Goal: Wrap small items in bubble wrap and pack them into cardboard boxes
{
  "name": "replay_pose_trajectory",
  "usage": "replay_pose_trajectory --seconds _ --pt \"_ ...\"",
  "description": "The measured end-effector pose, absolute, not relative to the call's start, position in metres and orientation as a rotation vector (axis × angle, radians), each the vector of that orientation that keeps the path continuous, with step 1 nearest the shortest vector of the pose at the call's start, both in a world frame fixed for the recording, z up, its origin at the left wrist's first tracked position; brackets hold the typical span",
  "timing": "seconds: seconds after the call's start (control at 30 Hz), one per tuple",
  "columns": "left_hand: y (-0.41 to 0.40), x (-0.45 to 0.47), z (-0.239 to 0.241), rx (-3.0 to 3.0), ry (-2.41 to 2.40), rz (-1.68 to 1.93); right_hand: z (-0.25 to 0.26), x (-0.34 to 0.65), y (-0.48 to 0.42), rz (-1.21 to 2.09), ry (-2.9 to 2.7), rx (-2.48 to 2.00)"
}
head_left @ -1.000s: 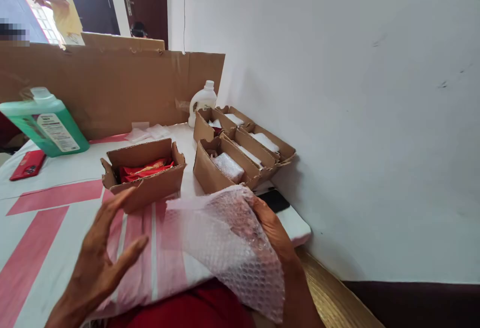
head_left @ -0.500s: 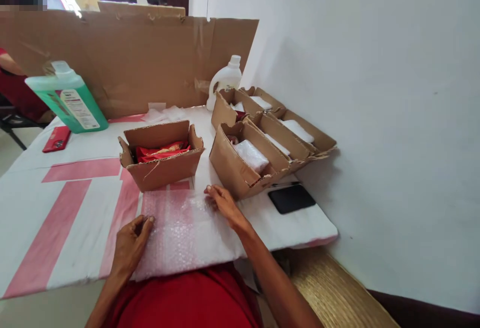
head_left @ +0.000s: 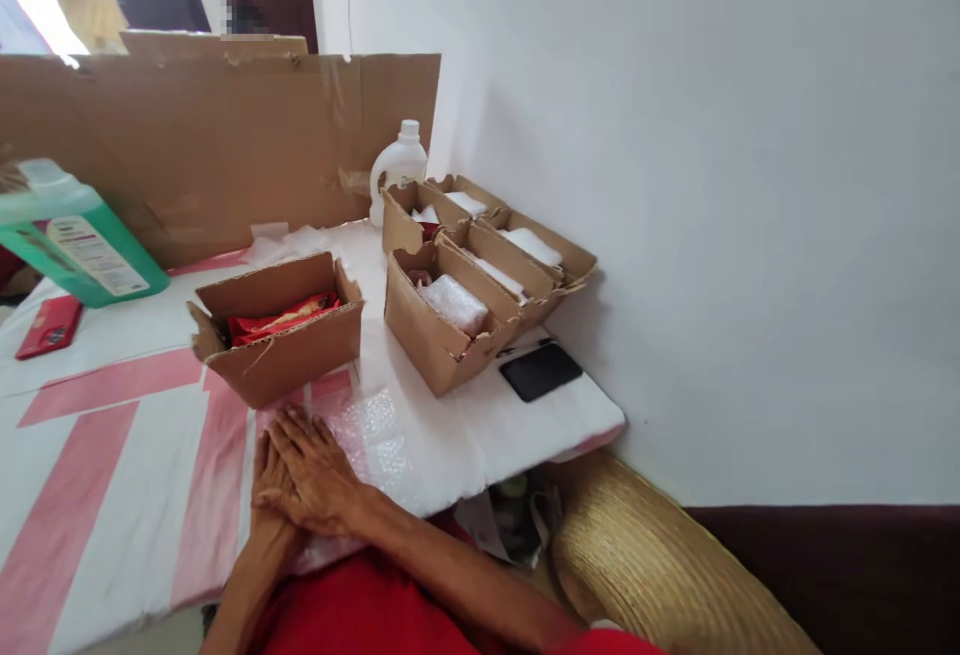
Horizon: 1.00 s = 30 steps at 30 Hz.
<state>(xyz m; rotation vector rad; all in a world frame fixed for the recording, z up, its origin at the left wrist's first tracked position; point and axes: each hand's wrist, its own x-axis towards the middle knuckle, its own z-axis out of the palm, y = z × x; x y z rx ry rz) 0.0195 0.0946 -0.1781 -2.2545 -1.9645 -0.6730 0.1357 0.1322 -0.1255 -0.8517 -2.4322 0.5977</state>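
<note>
A sheet of bubble wrap (head_left: 375,440) lies flat on the white and pink table (head_left: 112,455) near its front edge. My right hand (head_left: 315,475) lies flat on the wrap's left part, fingers stretched out. My left hand (head_left: 266,495) is under it, mostly covered, pressing on the same sheet. Just beyond my hands stands an open cardboard box (head_left: 281,360) holding red packets (head_left: 281,316).
Several open cardboard boxes (head_left: 442,340) with wrapped white items stand at the right by the wall. A black phone (head_left: 540,371) lies beside them. A green bottle (head_left: 75,240), red phone (head_left: 49,327), white bottle (head_left: 397,163) and cardboard screen (head_left: 210,145) are behind. A straw hat (head_left: 660,575) lies lower right.
The bubble wrap went from held up in my right hand to lying on the table. My hands spread it, then came together, right over left, on its left part.
</note>
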Motion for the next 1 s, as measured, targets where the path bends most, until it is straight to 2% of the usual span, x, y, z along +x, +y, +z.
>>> replay_pose_trajectory --seconds 0.27,0.57,0.67,0.8,1.0 --pt "0.095 0.035 -0.161 -2.106 -2.102 -0.447 -0.146 0.197 0.172 0.459 -2.446 -1.246" --pt "0.079 0.013 -0.151 -1.909 -2.261 -0.55 -0.139 0.247 0.18 0.421 -2.318 -1.59" --pt "0.066 0.011 -0.145 -2.02 -2.091 -0.622 -0.13 0.239 0.155 0.323 -2.354 -1.383" --pt "0.048 0.017 -0.141 -2.4 -1.727 -0.462 -0.129 0.247 0.122 0.355 -2.572 -0.918" --pt "0.024 -0.001 -0.138 -2.524 -1.529 -0.364 -0.139 0.307 0.117 0.506 -2.772 -0.8"
